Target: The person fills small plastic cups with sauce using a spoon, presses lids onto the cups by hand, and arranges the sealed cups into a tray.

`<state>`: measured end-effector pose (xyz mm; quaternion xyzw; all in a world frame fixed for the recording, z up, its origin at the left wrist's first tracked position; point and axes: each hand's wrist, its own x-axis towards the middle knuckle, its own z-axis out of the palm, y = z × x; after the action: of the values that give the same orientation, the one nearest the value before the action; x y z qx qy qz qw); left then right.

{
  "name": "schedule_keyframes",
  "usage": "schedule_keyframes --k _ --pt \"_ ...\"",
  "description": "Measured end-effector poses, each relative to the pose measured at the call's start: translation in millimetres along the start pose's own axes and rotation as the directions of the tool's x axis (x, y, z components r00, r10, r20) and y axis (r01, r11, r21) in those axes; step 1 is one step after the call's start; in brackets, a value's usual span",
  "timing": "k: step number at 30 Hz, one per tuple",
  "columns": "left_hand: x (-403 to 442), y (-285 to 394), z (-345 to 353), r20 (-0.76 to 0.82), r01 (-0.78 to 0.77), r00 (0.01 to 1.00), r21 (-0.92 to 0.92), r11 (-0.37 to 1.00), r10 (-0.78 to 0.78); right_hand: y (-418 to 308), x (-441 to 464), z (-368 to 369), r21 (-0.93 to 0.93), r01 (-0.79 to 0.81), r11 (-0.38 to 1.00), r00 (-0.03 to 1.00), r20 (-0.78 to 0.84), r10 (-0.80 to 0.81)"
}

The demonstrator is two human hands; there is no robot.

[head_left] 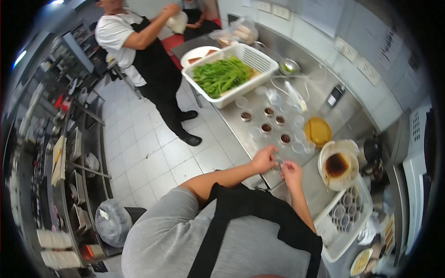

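Observation:
At the near edge of the steel table, my left hand (264, 160) and my right hand (291, 174) meet around a small clear plastic cup (278, 163). Fingers of both hands are closed on it; whether a lid is on it is too small to tell. Just beyond stand several small cups of dark sauce, the nearest sauce cup (285, 138) among them. Clear empty-looking cups (299, 147) are grouped to their right. A white tub (341, 162) with dark brown liquid is to the right of my right hand, near a round yellow-brown lid (318, 132).
A white basket of leafy greens (221, 77) stands at the table's far end. At right, another white basket (345, 241) holds several filled small cups. A co-worker (155, 60) in a black apron stands across the tiled floor. Shelving (69, 153) lines the left.

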<state>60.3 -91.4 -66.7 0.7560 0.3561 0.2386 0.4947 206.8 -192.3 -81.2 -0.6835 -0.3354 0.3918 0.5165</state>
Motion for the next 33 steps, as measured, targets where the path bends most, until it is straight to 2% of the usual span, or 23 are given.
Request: schedule_keyframes --k 1,4,7,10,13,16,18,20,23,25,28,31,33 --pt "2 3 -1 0.023 -0.015 1.0 0.076 0.997 0.013 0 -1 0 0.043 -0.042 0.998 0.999 -0.009 0.043" --pt "7 5 -3 0.204 0.039 0.976 0.176 0.984 -0.075 -1 -2 -4 0.003 -0.042 0.999 0.999 0.001 0.042" --pt "16 3 -2 0.238 -0.026 0.97 0.267 0.963 -0.04 -4 -1 -3 0.042 -0.101 0.994 0.995 0.005 0.101" --pt "28 5 -7 0.356 0.005 0.928 0.278 0.961 -0.108 -13 0 -8 0.173 -0.2 0.964 0.979 0.076 0.189" --pt "40 14 -10 0.434 0.161 0.854 0.299 0.94 -0.285 -19 1 -8 0.181 -0.227 0.957 0.973 0.089 0.214" --pt "49 15 -8 0.499 0.162 0.815 0.295 0.942 -0.296 -13 2 -7 0.172 -0.212 0.962 0.977 0.06 0.205" --pt "58 16 -7 0.552 -0.034 0.802 0.419 0.907 -0.225 -15 2 -6 0.181 -0.2 0.963 0.98 0.052 0.194" --pt "64 16 -1 0.596 -0.154 0.774 0.506 0.849 -0.215 -16 0 -5 0.178 -0.205 0.963 0.979 0.058 0.198" --pt "72 19 7 0.608 -0.185 0.747 0.58 0.794 -0.27 -16 4 -4 0.139 -0.211 0.968 0.977 0.068 0.203" --pt "75 14 12 0.593 -0.137 0.742 0.592 0.794 -0.314 -14 5 -3 0.09 -0.212 0.973 0.977 0.055 0.208" --pt "78 8 14 0.651 -0.334 0.719 0.632 0.7 -0.244 -13 9 -4 0.051 -0.198 0.979 0.977 0.088 0.193" --pt "60 16 -5 0.583 0.013 0.773 0.379 0.925 -0.25 -14 5 -5 0.109 -0.2 0.974 0.978 0.083 0.192" --pt "45 2 -11 0.521 -0.115 0.853 0.239 0.964 -0.027 -17 -2 -2 0.154 -0.166 0.974 0.986 0.058 0.159"
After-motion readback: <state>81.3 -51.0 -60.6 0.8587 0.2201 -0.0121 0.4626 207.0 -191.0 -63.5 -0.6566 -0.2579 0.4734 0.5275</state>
